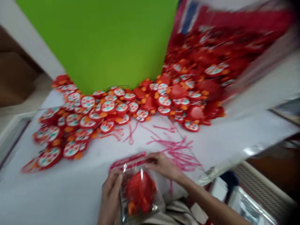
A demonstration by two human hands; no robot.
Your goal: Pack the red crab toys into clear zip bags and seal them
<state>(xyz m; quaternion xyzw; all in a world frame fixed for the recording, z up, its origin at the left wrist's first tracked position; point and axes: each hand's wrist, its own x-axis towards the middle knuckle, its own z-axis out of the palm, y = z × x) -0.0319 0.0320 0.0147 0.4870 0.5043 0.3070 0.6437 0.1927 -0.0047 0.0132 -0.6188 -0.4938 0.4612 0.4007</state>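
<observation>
A clear plastic bag [160,200] with a pink-red band along its top is held low in front of me. Inside it shows a red toy [140,190] with an orange part. My left hand [111,192] grips the bag's left edge, thumb and fingers closed. At the bag's upper right corner, my right hand [161,164] is pinched on the banded edge. Just beyond the right hand lies a loose bunch of pink cords [179,150] on the white table [70,184]. Motion blur softens the finger details.
Many red turtle-like toys with dotted white ovals [107,106] are heaped across the table. Behind them stands a large green panel [105,40]. A big transparent sack [253,65] spills more toys at right. A perforated beige crate [260,184] is below the table's right edge.
</observation>
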